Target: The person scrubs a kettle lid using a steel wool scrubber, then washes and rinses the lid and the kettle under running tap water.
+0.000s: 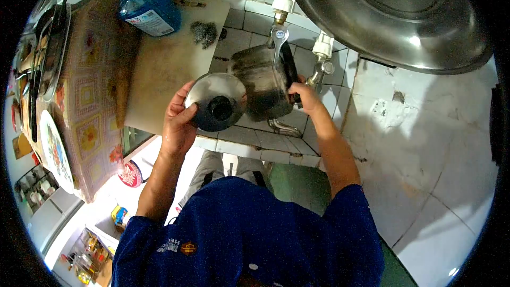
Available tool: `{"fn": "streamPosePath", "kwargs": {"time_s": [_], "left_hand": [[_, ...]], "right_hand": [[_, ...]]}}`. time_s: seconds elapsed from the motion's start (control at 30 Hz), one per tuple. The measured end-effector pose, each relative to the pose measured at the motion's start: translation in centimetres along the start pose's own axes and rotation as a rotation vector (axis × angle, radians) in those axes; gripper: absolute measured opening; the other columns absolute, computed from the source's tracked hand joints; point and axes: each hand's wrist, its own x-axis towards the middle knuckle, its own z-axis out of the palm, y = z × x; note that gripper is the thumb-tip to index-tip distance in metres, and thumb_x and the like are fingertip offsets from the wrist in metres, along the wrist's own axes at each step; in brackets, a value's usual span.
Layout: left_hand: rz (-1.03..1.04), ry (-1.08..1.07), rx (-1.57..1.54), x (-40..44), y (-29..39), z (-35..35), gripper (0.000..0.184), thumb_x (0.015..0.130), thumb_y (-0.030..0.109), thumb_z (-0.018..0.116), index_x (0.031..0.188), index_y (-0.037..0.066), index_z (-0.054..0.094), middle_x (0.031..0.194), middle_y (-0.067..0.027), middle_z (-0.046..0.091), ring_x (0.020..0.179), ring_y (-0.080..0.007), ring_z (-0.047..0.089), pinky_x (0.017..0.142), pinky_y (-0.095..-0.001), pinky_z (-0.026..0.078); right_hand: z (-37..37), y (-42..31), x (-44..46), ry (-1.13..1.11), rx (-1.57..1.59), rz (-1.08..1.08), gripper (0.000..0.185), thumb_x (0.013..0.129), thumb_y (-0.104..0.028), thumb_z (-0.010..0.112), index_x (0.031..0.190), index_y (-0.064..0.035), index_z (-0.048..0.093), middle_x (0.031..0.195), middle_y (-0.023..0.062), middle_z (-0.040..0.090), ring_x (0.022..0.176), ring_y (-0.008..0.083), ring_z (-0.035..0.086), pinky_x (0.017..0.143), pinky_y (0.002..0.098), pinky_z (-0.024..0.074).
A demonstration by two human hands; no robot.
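My left hand (179,114) grips the edge of a round, shiny metal lid (227,87) with a black knob. Behind and to the right of the lid, a metal pot (265,77) with a dark handle is tipped on its side in the tiled sink (255,141). Closed around the pot's black handle (290,69), my right hand (306,95) is at its lower end. One metal tap (279,37) overlaps the pot from above, and a second tap (320,69) is just right of the handle. The lid hides part of the pot.
A blue soap pump bottle (151,10) and a metal scouring pad (204,34) sit on the pale board (172,69) at left. A patterned cloth (87,101) covers the surface beyond. A large metal basin (393,10) leans at upper right, above the white tiled counter (425,143).
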Motion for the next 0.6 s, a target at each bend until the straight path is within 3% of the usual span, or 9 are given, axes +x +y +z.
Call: {"fn": "streamPosePath", "kwargs": {"time_s": [0.07,0.1,0.13,0.23,0.33,0.4,0.43,0.6], "left_hand": [[0.008,0.008,-0.026,-0.4,0.0,0.5,0.062,0.088,0.01,0.067,0.144,0.002,0.042,0.135,-0.0148,0.057,0.123,-0.0285,0.057,0.11,-0.0435,0.042],[0.007,0.012,-0.022,-0.5,0.1,0.7,0.062,0.088,0.01,0.067,0.144,0.002,0.042,0.135,-0.0148,0.057,0.123,-0.0285,0.057,0.11,-0.0435,0.042],[0.008,0.015,-0.043,-0.6,0.2,0.9,0.06,0.088,0.01,0.067,0.142,0.002,0.044,0.134,-0.0136,0.058,0.122,-0.0263,0.057,0.109,-0.0415,0.043],[0.009,0.019,-0.079,-0.8,0.2,1.3,0.06,0.087,0.011,0.069,0.141,0.002,0.045,0.133,-0.0125,0.059,0.122,-0.0246,0.057,0.108,-0.0398,0.044],[0.015,0.05,-0.095,-1.2,0.3,1.8,0.063,0.086,0.012,0.071,0.142,0.003,0.044,0.134,-0.0128,0.058,0.124,-0.0258,0.057,0.108,-0.0409,0.044],[0.019,0.086,-0.095,-1.4,0.4,2.1,0.065,0.086,0.013,0.072,0.143,0.003,0.043,0.135,-0.013,0.057,0.125,-0.0264,0.056,0.109,-0.0418,0.043],[0.007,0.102,-0.125,-1.6,0.5,2.3,0.066,0.085,0.013,0.072,0.143,0.003,0.042,0.136,-0.0133,0.056,0.125,-0.0271,0.055,0.109,-0.0425,0.042],[0.012,0.17,-0.194,-2.2,0.5,2.4,0.07,0.084,0.012,0.072,0.145,0.002,0.039,0.139,-0.014,0.053,0.13,-0.0291,0.051,0.112,-0.0452,0.039]], "right_hand": [[-2.9,3.8,2.1,-0.084,0.126,0.047,0.014,0.078,-0.022,0.066,0.08,-0.0084,0.063,0.078,0.001,0.058,0.079,0.0161,0.055,0.081,0.03,0.0406],[-4.1,5.1,3.2,-0.161,0.19,0.083,0.018,0.078,-0.022,0.064,0.084,-0.0045,0.063,0.079,0.0045,0.06,0.073,0.0203,0.06,0.064,0.0393,0.0511],[-4.2,5.1,3.0,-0.164,0.194,0.083,0.018,0.078,-0.022,0.064,0.084,-0.0045,0.063,0.079,0.0045,0.06,0.073,0.0203,0.06,0.064,0.0393,0.0511],[-4.5,5.5,3.0,-0.119,0.406,0.207,0.026,0.082,-0.034,0.064,0.089,-0.0085,0.063,0.084,0.0058,0.064,0.084,0.0238,0.064,0.076,0.0507,0.0537],[-3.8,7.1,3.8,-0.156,0.726,0.211,0.037,0.083,-0.04,0.063,0.099,-0.0072,0.066,0.094,0.0116,0.069,0.089,0.0316,0.067,0.077,0.0593,0.0565],[-2.9,5.4,2.4,-0.138,0.859,0.356,0.043,0.082,-0.042,0.064,0.107,-0.0065,0.067,0.102,0.0161,0.07,0.092,0.0352,0.068,0.082,0.0595,0.0557],[-3.2,7.4,3.3,-0.008,0.906,0.359,0.048,0.082,-0.045,0.063,0.111,-0.0064,0.066,0.102,0.0158,0.07,0.096,0.036,0.067,0.086,0.0599,0.054],[-5.1,14.1,4.3,0.166,0.958,0.362,0.054,0.081,-0.048,0.064,0.117,-0.0088,0.065,0.109,0.013,0.069,0.101,0.036,0.065,0.091,0.0573,0.0518]]}}
